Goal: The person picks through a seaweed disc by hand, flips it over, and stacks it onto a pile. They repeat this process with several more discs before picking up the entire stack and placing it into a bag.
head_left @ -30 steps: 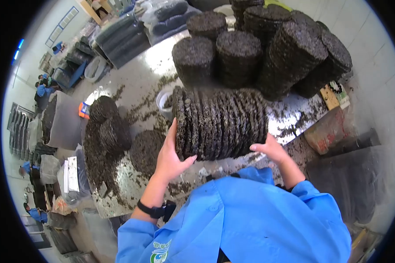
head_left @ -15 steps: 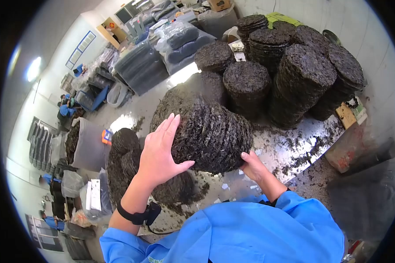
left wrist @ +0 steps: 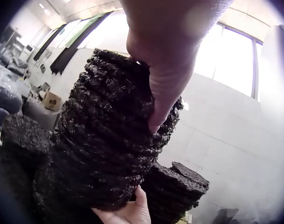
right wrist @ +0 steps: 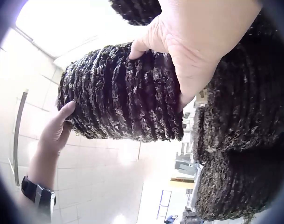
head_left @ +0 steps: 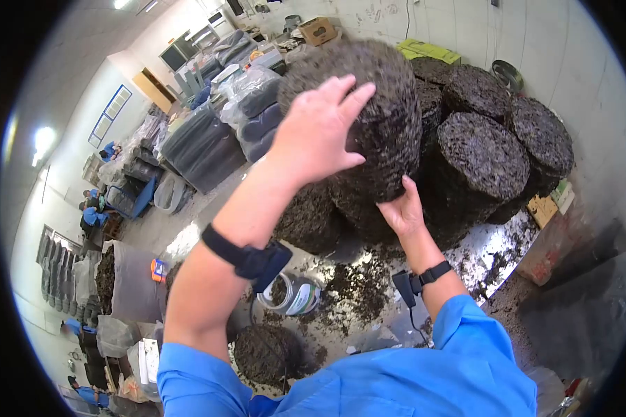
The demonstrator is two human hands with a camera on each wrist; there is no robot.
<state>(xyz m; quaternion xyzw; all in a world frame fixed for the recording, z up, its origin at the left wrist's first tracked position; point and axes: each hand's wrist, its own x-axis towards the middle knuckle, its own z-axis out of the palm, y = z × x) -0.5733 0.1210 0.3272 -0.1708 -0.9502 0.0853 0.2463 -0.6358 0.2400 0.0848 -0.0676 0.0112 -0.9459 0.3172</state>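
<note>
Both hands hold a tall stack of round, dark dried seaweed cakes (head_left: pixel 391 115) up in front of the body, upright and slightly tilted. My left hand (head_left: pixel 316 135) lies spread over its top end, thumb against the side. At the lower end, my right hand (head_left: pixel 405 212) supports it from beneath with the thumb up along the edge. The left wrist view shows the layered side of the stack (left wrist: pixel 104 135) between the two hands. Similar stacks (head_left: pixel 483 149) stand close to the right of it and behind.
A white tub (head_left: pixel 302 297) sits on the metal table among dark crumbs (head_left: pixel 362 285). A low pile of seaweed cakes (head_left: pixel 268 353) lies near the body. Yellow-green bag (head_left: pixel 430 51) and round tin (head_left: pixel 508 75) are by the wall. Bagged stacks (head_left: pixel 205 146) fill the far left.
The held stack has gone from lying sideways above the table to upright, raised and pushed forward toward the standing stacks. The left hand has moved to its top, the right hand under its bottom.
</note>
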